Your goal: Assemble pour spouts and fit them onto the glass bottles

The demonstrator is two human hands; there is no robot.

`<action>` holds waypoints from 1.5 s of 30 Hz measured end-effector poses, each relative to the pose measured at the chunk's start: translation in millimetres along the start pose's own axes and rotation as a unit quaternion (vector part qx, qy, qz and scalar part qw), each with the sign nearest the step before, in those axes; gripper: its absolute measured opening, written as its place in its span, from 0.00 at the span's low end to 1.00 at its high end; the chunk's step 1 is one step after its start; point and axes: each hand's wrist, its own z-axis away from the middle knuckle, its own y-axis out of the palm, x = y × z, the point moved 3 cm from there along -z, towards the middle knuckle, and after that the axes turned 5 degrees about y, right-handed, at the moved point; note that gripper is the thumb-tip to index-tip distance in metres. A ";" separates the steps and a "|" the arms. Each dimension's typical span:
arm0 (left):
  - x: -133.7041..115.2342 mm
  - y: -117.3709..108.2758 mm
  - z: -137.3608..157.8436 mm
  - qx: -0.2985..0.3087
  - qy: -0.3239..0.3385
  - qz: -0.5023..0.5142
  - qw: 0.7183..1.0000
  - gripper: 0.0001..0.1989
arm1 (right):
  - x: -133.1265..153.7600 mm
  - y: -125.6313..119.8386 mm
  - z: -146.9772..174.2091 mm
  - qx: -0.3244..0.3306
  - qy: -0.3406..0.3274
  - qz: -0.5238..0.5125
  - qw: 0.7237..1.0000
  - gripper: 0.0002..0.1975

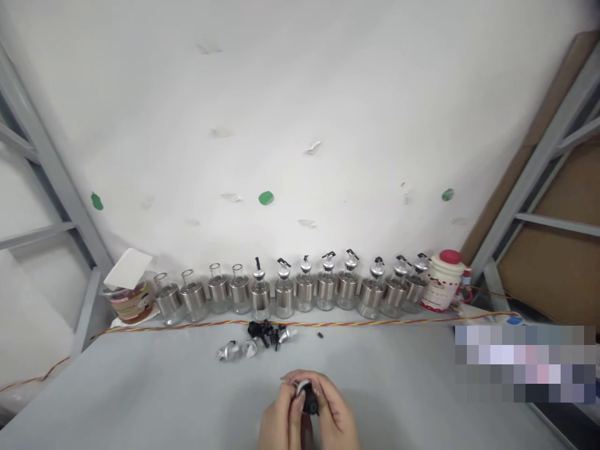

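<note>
Hands (334, 412) — stopper (308, 398) aslant, black end (312, 405) nearest

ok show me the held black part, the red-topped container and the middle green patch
Held black part (310, 401): head view, dark end
Red-topped container (441, 284): head view, side
Middle green patch (265, 198): head view, centre

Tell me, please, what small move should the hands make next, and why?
Probably the right hand should press the black-and-silver part together while the left hand steadies it: both hands hold it, and the four leftmost bottles stand uncapped.
</note>
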 end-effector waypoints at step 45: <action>-46.0 -31.6 -25.0 0.046 0.395 -0.505 0.766 0.08 | -28.8 8.1 -9.0 0.138 0.212 -0.075 0.964 0.28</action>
